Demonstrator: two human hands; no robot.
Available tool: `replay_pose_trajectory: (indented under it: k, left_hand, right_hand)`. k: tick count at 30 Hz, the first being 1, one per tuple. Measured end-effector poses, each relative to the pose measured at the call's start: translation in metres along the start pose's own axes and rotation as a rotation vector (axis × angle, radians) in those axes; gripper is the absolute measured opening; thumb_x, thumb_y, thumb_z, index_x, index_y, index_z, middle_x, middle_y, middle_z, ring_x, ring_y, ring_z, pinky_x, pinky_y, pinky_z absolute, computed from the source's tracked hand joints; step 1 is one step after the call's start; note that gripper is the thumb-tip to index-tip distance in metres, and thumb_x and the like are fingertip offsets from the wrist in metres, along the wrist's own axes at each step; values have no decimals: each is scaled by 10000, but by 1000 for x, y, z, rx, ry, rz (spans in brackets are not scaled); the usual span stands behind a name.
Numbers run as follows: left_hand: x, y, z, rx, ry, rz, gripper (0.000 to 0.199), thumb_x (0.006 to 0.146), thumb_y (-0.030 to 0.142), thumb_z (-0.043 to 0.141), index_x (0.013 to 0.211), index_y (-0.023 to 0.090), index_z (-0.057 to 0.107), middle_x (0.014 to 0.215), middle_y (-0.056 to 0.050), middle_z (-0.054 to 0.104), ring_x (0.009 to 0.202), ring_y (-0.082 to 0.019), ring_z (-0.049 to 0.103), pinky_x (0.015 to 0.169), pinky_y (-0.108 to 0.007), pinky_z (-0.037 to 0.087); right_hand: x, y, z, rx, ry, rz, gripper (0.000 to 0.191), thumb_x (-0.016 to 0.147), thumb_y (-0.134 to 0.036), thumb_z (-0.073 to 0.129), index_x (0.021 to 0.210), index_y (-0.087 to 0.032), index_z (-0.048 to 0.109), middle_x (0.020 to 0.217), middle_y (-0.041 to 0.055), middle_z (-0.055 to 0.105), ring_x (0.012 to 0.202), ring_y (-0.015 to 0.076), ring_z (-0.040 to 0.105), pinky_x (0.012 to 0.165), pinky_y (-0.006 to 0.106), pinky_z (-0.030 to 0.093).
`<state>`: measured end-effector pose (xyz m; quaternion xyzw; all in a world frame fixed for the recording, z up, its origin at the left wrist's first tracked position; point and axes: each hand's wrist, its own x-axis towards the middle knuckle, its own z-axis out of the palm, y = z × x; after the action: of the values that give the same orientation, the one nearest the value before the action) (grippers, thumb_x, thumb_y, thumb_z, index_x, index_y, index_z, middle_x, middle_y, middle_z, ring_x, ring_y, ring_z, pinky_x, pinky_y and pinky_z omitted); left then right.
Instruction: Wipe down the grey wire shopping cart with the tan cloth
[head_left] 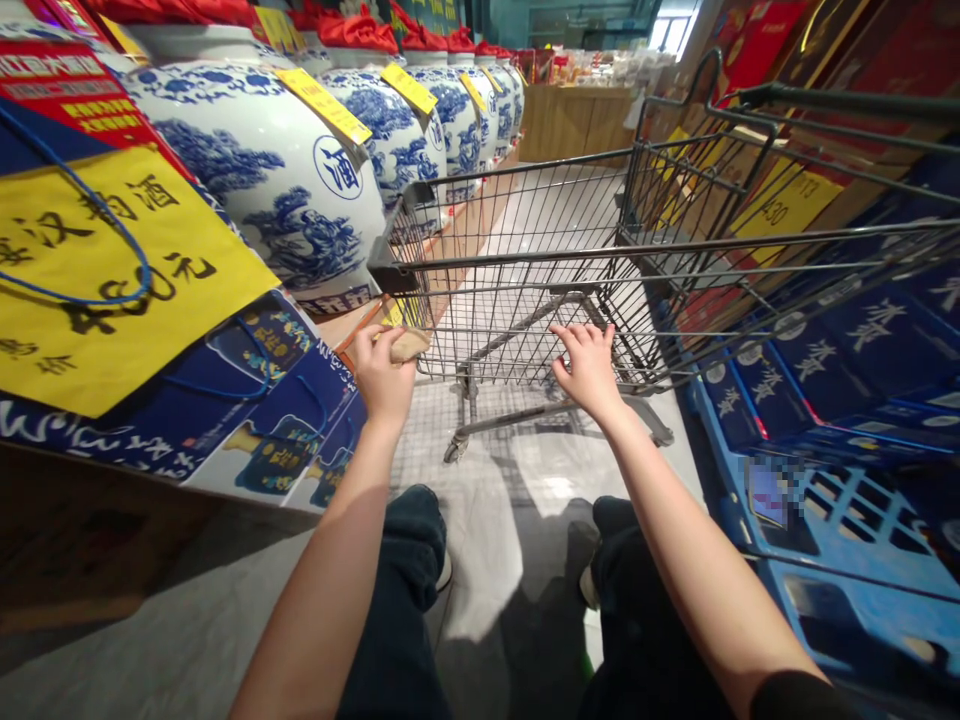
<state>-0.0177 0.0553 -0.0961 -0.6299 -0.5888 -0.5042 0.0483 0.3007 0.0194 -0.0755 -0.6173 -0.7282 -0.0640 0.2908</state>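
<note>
A wire shopping cart (517,260) stands sideways in front of me, its basket showing no goods. My left hand (384,368) is closed round a beige, rounded object (410,345) near the cart's lower left corner; what the object is, I cannot make out. Against the lower side wires of the cart, my right hand (589,368) has its fingers spread and holds nothing. Whether its fingertips touch the wires is hard to tell.
Big blue-and-white jars (262,170) with red cloth tops line the left. Nearer are blue boxes (281,450) under a yellow price sign (112,270). Blue plastic pallets (847,520) with stacked dark blue boxes (832,370) border the right. A wooden counter (574,122) stands beyond.
</note>
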Motion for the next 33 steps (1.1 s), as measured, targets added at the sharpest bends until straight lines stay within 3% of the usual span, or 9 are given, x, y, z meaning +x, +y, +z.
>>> replay_pose_trajectory:
  k: [2,5,8,12,14,20,27,33]
  left_hand:
    - [-4,-1,2,6,-2,-7,347,756,102,663,1066,227,759,1171,-77,676,1152,-255,687,1023,-350,550]
    - [-13,-3,8,13,-119,-22,339,745,100,661,1043,225,762,1065,-65,680,1067,-264,715,979,-368,571]
    - [-15,-2,6,39,-181,-6,379,753,97,663,1104,206,756,1091,-83,684,1075,-290,717,966,-391,573]
    - [-8,4,-2,40,-102,27,434,812,133,688,1232,235,712,1190,-91,673,1133,-283,689,977,-380,563]
    - [-8,8,-1,43,-76,25,394,830,132,676,1203,251,716,1189,-86,659,1126,-276,684,974,-387,568]
    - [-23,17,15,45,-243,-9,371,750,44,674,1038,260,763,1102,-96,612,1075,-293,697,952,-397,599]
    - [-15,29,7,10,-120,74,423,812,49,613,1142,263,768,1148,-71,619,1093,-250,674,922,-358,586]
    - [-31,45,26,117,-365,48,331,818,67,660,1079,214,802,1111,-110,622,975,-266,696,814,-349,602]
  right_hand:
    - [0,0,0,12,6,-5,557,875,-206,498,1413,-221,642,1317,156,659,1310,371,479,1251,774,143]
    - [0,0,0,-3,0,-4,550,879,-214,501,1411,-213,640,1314,154,659,1306,364,484,1255,761,154]
    - [0,0,-1,-18,-5,2,552,876,-210,500,1410,-199,639,1308,153,660,1296,352,497,1264,739,163]
    - [0,1,-3,-17,-3,8,544,885,-210,494,1409,-195,640,1315,159,655,1300,355,495,1264,730,168]
    - [-1,0,-3,-22,-10,11,542,889,-212,496,1412,-200,637,1319,162,649,1308,360,485,1261,731,170]
    - [-1,3,-1,8,13,-4,551,874,-216,507,1410,-221,633,1294,155,660,1300,366,489,1246,760,163]
    - [-2,4,-1,-28,11,7,529,886,-211,501,1396,-200,640,1291,157,650,1301,355,497,1258,744,170]
    - [-2,4,0,-45,6,-7,533,889,-217,498,1405,-200,627,1308,152,643,1307,349,496,1253,736,191]
